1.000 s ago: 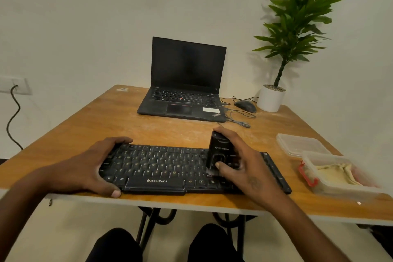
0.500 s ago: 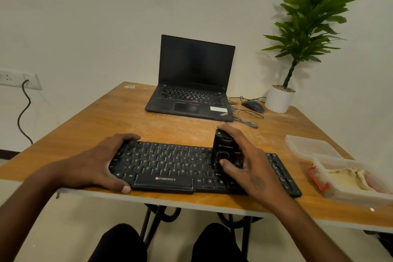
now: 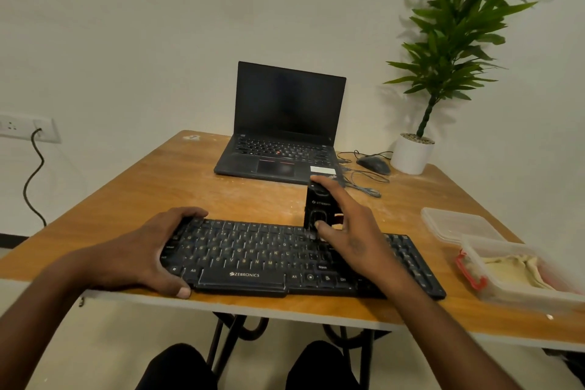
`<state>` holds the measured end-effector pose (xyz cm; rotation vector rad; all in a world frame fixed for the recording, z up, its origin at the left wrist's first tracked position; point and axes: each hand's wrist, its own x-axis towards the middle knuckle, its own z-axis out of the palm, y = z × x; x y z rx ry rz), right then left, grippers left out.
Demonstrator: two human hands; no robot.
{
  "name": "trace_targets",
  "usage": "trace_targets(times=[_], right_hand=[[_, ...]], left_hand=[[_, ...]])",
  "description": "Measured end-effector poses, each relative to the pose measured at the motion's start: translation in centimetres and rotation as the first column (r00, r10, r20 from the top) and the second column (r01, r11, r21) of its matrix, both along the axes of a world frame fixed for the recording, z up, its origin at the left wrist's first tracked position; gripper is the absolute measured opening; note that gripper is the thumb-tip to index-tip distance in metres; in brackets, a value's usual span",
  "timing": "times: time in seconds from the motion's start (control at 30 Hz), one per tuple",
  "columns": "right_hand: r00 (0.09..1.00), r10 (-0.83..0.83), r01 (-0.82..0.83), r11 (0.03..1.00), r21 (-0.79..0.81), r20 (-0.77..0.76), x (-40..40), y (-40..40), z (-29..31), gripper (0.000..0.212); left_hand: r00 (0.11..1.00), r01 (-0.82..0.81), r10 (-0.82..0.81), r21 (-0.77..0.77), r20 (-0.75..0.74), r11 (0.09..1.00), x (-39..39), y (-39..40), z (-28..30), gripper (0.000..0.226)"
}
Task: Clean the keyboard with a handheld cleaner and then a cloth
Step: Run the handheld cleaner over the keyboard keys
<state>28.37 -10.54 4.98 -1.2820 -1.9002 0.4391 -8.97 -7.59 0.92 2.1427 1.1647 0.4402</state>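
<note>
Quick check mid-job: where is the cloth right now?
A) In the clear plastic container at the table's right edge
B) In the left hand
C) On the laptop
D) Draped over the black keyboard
A: the pale yellow cloth lies inside the clear plastic container, untouched.

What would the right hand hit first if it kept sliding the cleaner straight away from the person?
Probably the laptop: the right hand holds the handheld cleaner just before its front corner, though depth is uncertain.
</note>
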Motion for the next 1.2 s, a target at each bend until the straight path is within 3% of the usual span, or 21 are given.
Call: trace_targets(times=[0.17,0.33,0.53,0.9,1.1,1.2], right_hand=[[1.0,-0.021,0.021,1.0,-0.007,-0.015,-0.2,0.4,0.1,0.074],[0.989,0.059,-0.07,0.995,-0.075,-0.136,-0.1,-4.9,0.0,0.073],[0.986,0.064,-0.077,0.994,-0.078,-0.153,-0.1,-7.2,-0.4,0.074],[0.999,-0.027,0.027,1.0,-0.012,0.02,-1.1,0.5,0.3,0.075],[0.991,0.057,-0.068,0.994,-0.087,-0.123,-0.9,-5.6,-0.1,0.075],[0.992,0.089,-0.097,0.991,-0.09,-0.085,-0.7,-8.3,-0.2,0.073]], left_hand=[[1.0,-0.001,0.001,0.021,-0.006,1.0,0.0,0.1,-0.2,0.124],[1.0,-0.01,0.01,0.02,0.004,1.0,-0.2,0.2,-0.4,0.123],[1.0,-0.003,0.003,0.018,-0.006,1.0,-0.2,0.3,-0.5,0.124],[1.0,0.004,-0.004,0.025,-0.008,1.0,0.0,-0.1,-0.1,0.122],[1.0,-0.006,0.006,0.019,0.0,1.0,-0.1,0.1,-0.3,0.122],[1.0,-0.007,0.007,0.015,0.006,1.0,-0.1,0.1,-0.4,0.123]])
